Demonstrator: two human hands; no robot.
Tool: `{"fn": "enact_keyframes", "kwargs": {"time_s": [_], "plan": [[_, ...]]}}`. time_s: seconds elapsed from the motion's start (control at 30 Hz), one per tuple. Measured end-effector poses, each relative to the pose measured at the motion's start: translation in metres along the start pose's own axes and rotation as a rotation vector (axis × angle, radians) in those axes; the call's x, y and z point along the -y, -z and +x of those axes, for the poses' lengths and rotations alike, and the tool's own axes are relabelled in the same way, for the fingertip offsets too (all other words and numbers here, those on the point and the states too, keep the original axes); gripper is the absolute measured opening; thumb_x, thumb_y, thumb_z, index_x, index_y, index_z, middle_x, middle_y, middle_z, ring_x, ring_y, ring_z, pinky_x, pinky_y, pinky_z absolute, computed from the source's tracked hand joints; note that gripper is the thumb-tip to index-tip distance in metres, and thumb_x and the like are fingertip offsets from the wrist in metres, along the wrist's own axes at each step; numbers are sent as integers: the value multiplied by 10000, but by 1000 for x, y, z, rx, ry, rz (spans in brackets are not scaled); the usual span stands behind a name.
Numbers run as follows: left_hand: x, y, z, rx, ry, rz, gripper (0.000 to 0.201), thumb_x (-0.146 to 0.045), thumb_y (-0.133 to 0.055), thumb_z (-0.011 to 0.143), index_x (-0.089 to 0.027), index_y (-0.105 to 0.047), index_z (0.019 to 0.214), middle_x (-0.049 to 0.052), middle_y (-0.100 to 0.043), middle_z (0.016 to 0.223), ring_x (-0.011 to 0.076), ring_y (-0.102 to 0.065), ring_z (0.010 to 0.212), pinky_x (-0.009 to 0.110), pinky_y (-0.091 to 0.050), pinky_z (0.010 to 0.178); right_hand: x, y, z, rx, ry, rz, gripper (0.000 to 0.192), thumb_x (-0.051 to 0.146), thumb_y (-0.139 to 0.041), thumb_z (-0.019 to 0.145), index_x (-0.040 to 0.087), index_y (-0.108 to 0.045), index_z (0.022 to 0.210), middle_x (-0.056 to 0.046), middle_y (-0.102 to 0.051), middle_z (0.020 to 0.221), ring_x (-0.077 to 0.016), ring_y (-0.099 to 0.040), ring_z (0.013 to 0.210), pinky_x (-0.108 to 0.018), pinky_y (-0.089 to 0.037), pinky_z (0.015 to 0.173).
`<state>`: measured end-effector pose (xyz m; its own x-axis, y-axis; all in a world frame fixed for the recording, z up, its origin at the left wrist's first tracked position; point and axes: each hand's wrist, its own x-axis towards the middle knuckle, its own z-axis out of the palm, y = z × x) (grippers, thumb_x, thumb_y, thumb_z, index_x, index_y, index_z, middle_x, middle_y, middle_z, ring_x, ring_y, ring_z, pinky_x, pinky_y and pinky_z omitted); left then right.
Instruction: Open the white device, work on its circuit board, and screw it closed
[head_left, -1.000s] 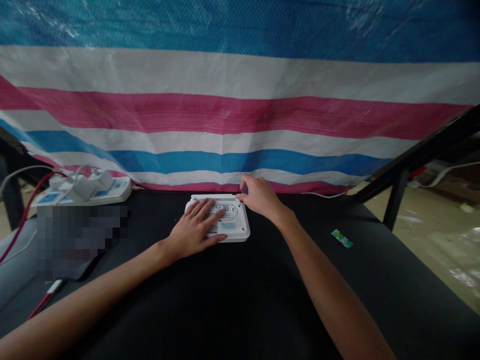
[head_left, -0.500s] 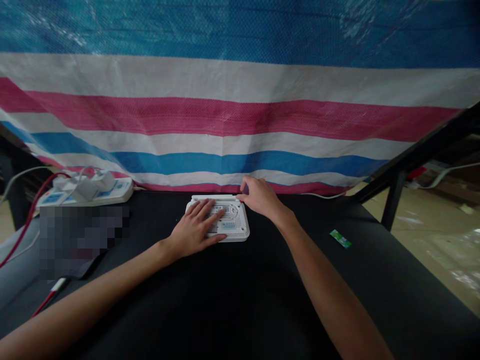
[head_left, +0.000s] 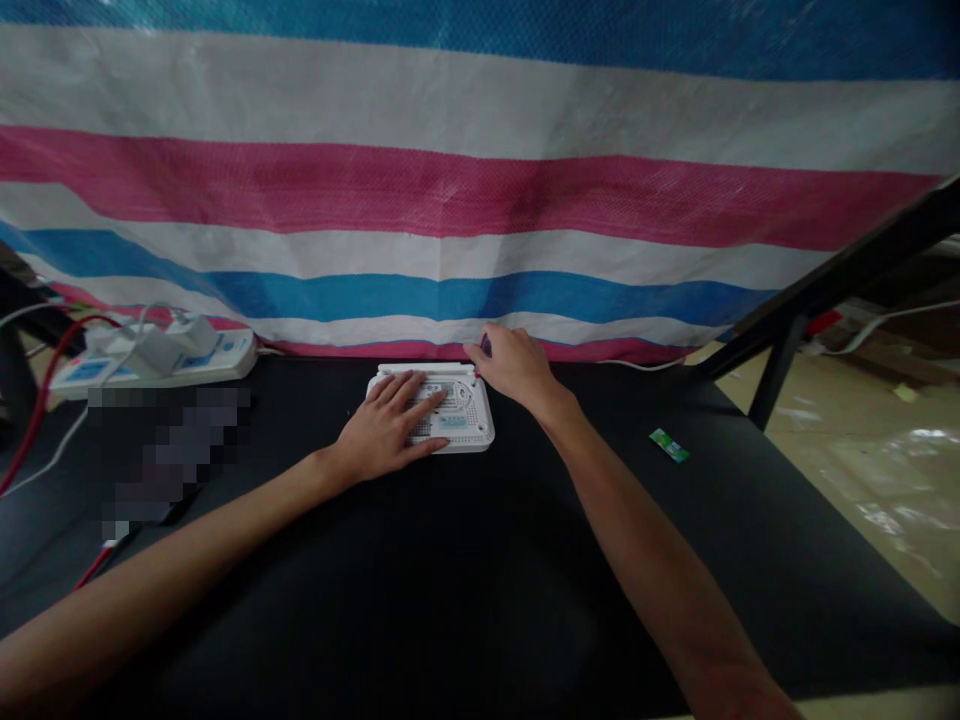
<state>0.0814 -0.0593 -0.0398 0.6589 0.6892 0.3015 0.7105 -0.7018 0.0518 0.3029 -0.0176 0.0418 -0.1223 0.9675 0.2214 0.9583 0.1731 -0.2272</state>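
Observation:
A white router-like box (head_left: 472,425) lies on the black table with its vented, labelled underside up. A white bar runs along its far edge. My left hand (head_left: 382,425) rests flat on the box's left half, fingers spread, covering part of the vents. At the far right corner, my right hand (head_left: 517,365) is closed around a small dark purple handle (head_left: 487,346). Most of that handle is hidden by the fingers, and its lower end is too small to make out. A spot of red shows just under it by the corner.
A white power strip (head_left: 225,360) with plugs and cables lies at the far left. Nearer, a dark blurred-out device (head_left: 176,450) has a red cable. A small green packet (head_left: 669,446) lies on the right of the black table (head_left: 480,580). Behind hangs a striped tarp (head_left: 442,190).
The view has tilted, so everything sits somewhat higher in it. My right hand stays at the box's corner, its fingers slightly shifted on the dark handle. The left hand keeps its flat hold.

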Motion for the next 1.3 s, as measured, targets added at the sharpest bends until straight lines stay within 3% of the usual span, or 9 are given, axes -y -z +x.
{"fn": "enact_keyframes", "kwargs": {"time_s": [0.27,0.47,0.67,0.83,1.13,1.3], "plan": [[0,-1,0,-11,-5,-8,685,-670,-431,926,-260,-442,1475,139,-386,1536,380,-369,1399,572,-296,1140,-7,4,2,57,150,173,178,144,-524,885,175,-698,911,-74,-732,897,-198,-649,827,-297,-441,777],[0,-1,0,-23,-7,5,691,-671,-423,928,-254,-436,1479,155,-394,1528,386,-383,1389,583,-312,1128,-9,5,-1,108,199,183,182,76,-630,771,176,-679,915,-56,-727,878,-203,-653,843,-289,-447,765],[0,-1,0,-11,1,7,697,-674,-409,931,-253,-424,1486,161,-388,1531,394,-377,1391,590,-320,1122,-9,6,-2,100,129,218,67,103,-657,785,168,-651,801,-57,-691,809,-184,-637,763,-284,-448,698],[0,-2,0,-9,2,9,688,-668,-427,929,-257,-432,1481,150,-374,1542,389,-382,1389,583,-313,1131,-5,1,0,56,90,132,33,151,-686,793,169,-658,794,-83,-706,830,-233,-642,863,-317,-451,746],[2,-6,-1,-29,-2,12,689,-671,-435,924,-269,-424,1483,140,-367,1548,388,-382,1386,585,-314,1129,11,-2,-6,24,-55,-23,114,192,-629,840,177,-647,952,-112,-707,883,-268,-666,861,-339,-454,727],[1,-5,-1,-17,-3,21,693,-677,-414,928,-268,-419,1487,146,-378,1539,390,-379,1390,590,-315,1126,11,0,-8,36,-21,-45,184,196,-624,850,166,-621,1032,-128,-710,892,-283,-670,849,-348,-446,699]]}}
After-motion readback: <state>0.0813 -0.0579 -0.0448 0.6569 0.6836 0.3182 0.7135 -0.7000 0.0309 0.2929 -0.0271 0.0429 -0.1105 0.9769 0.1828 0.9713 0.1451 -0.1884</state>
